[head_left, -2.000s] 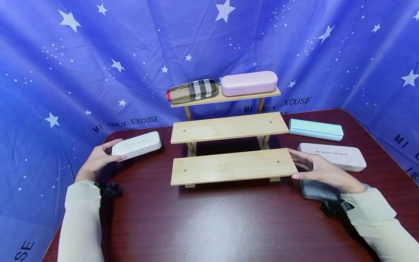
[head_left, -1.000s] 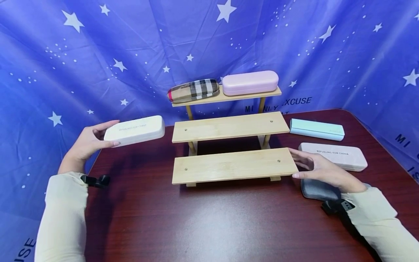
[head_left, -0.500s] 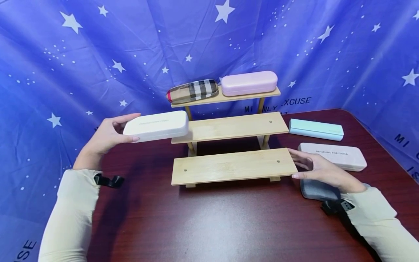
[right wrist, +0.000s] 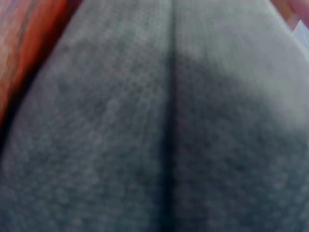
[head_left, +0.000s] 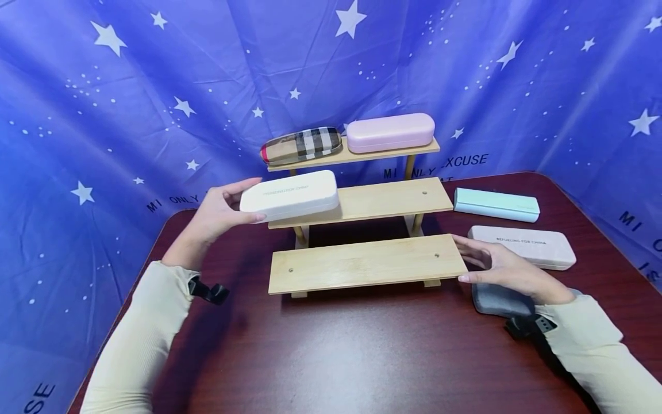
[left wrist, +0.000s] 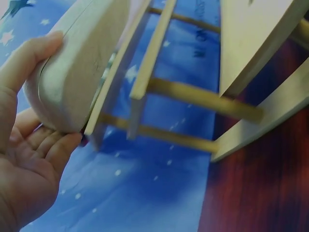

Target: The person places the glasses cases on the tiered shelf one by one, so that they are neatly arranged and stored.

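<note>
My left hand [head_left: 214,213] grips one end of a white glasses case [head_left: 289,195], thumb on the near side and fingers on the far side. The case overlaps the left part of the middle tier of a three-tier wooden display shelf [head_left: 362,264]. In the left wrist view, the case [left wrist: 79,63] shows close by the shelf boards [left wrist: 120,72]. My right hand [head_left: 504,270] holds the right end of the bottom board between thumb and fingers. A dark grey glasses case [head_left: 496,302] lies under that hand and fills the right wrist view.
On the top tier sit a plaid glasses case [head_left: 302,145] and a pink one [head_left: 390,133]. Right of the shelf, a mint case [head_left: 496,205] and a pale case with lettering [head_left: 522,247] lie on the dark red table [head_left: 331,351]. A blue star-patterned curtain [head_left: 207,69] hangs behind.
My left hand has lifted the white glasses case off the table at the left and carried it rightward to the middle tier. The right hand stays at the bottom board.
</note>
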Motion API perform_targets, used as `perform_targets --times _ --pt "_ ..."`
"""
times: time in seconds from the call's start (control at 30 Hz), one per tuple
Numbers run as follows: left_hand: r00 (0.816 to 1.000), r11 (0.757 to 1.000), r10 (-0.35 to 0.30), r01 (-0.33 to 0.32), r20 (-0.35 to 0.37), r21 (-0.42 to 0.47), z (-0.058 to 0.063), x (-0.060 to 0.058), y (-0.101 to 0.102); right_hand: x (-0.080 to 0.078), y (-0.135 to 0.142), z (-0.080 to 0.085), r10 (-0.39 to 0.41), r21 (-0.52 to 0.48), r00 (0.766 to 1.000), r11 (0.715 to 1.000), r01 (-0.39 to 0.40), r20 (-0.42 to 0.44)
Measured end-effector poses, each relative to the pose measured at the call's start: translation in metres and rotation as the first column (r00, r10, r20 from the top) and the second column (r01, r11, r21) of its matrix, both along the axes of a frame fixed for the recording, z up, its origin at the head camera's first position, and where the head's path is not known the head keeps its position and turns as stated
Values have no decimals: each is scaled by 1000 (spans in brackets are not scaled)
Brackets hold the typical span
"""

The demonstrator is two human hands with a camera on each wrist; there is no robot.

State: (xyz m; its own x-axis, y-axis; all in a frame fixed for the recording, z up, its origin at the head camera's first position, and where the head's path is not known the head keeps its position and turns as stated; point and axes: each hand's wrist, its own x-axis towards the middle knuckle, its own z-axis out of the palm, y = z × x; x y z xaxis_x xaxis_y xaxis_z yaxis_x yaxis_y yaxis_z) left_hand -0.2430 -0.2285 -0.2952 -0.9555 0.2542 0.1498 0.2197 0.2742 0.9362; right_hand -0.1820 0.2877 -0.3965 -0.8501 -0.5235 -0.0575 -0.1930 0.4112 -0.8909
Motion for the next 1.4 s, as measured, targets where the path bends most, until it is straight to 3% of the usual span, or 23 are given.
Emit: perform_targets --times 0.23,0.53,0.87,1.4 --pt "1000 999 23 -23 20 -30 -12 -7 19 -1 0 -1 -4 3 1000 1000 4 8" --pt "999 999 -17 19 46 -43 -22 -17 33 0 0 0 -5 1 1000 1000 5 -5" --pt "998 999 -24 26 59 -30 -27 -28 27 -1 1 -1 -8 -1 1000 1000 8 0" --pt "998 997 -36 39 43 -71 -29 -30 26 -1 0 1 12 -21 1000 1000 -12 -2"
